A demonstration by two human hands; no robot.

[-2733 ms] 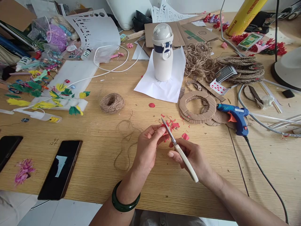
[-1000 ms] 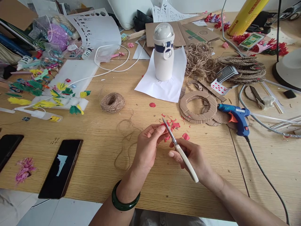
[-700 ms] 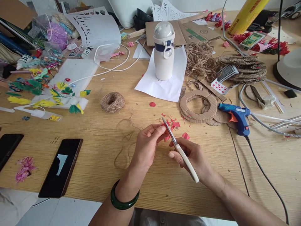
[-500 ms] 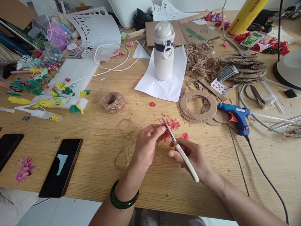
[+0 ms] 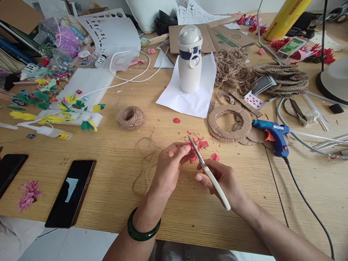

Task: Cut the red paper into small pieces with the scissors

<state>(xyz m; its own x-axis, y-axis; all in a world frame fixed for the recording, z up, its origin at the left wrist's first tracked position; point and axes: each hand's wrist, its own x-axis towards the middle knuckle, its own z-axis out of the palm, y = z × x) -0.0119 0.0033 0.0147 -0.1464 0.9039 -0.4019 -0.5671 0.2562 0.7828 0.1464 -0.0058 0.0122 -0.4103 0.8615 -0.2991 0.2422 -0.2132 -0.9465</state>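
Observation:
Scissors (image 5: 216, 187) with white handles are held in my right hand (image 5: 224, 181), their blades pointing up and left. The blade tips lie beside the fingertips of my left hand (image 5: 171, 165), which pinch a small red piece (image 5: 189, 144), mostly hidden by fingers and blade. Red paper scraps (image 5: 202, 144) are scattered on the wooden table just beyond both hands. Farther away sits a round red disc (image 5: 176, 120). Loose twine (image 5: 146, 156) trails left of my left hand from a twine ball (image 5: 130, 117).
A cardboard ring (image 5: 230, 123) and a blue glue gun (image 5: 271, 135) with its cord are at right. A white bottle (image 5: 190, 69) stands on paper behind. A phone (image 5: 71, 194) lies at left, near yellow and green paper pieces (image 5: 54, 117).

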